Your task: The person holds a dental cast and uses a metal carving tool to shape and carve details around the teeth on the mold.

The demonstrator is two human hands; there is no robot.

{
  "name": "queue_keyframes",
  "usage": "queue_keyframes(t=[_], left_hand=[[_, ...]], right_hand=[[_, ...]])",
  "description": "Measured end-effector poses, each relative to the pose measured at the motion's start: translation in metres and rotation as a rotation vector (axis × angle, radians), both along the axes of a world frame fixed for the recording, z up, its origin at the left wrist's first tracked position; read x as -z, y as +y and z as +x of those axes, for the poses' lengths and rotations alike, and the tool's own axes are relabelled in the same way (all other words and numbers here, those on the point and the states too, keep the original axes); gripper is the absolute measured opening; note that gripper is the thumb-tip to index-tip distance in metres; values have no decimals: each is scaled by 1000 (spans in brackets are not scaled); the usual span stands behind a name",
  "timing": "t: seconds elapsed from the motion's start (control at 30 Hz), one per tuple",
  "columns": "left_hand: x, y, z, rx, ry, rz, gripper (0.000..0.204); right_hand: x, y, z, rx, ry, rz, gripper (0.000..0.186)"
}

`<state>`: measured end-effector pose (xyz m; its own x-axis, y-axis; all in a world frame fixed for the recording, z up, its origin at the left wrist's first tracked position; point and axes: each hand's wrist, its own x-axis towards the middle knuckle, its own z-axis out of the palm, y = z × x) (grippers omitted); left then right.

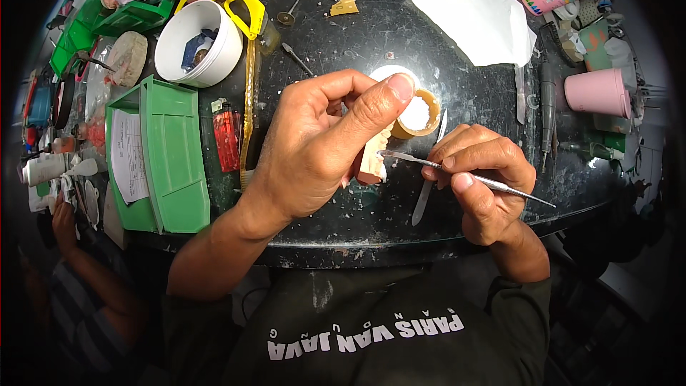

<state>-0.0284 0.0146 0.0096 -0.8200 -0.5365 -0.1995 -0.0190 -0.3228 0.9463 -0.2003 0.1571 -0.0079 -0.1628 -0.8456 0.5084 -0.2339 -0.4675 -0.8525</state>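
Cream-coloured plaster dental model (371, 162) sits in the left hand (314, 136), raised above the black, powder-flecked tabletop (336, 43) in front of the person's chest. That hand is curled around it with the thumb laid across the top; most of the fingers beneath are hidden, so their exact contact cannot be told. Its near end is left exposed, apparently to give access from the right. The right hand (493, 168) pinches a slim silver metal hand tool (518, 193) between thumb and fingers, pen-fashion, probably for fine control, its flattened tip at the model's side. An amber round cup (418, 133) of white powder (416, 111) stands just beyond, seemingly kept within easy reach. One long, pale, flat-bladed implement (422, 204) lies beneath the tool, while a green plastic bin (175, 161) stands well to the left.
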Motion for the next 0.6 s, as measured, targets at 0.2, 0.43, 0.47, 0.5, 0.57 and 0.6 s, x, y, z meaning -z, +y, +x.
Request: queue_keyframes(t=[0.2, 0.43, 0.47, 0.5, 0.57, 0.6], left_hand=[[1, 1, 0, -7, -1, 6, 48], [1, 1, 0, -8, 5, 1, 48], [1, 1, 0, -6, 4, 0, 48], [1, 1, 0, -5, 5, 0, 48], [1, 1, 0, -1, 0, -4, 48], [1, 1, 0, -1, 0, -5, 48]], right_hand=[[2, 1, 1, 6, -13, 10, 7], [3, -1, -1, -30, 4, -50, 8], [3, -1, -1, -37, 11, -54, 8], [4, -1, -2, -37, 12, -54, 8], [5, -2, -3, -59, 8, -82, 8], [5, -2, -3, -59, 8, -82, 8]])
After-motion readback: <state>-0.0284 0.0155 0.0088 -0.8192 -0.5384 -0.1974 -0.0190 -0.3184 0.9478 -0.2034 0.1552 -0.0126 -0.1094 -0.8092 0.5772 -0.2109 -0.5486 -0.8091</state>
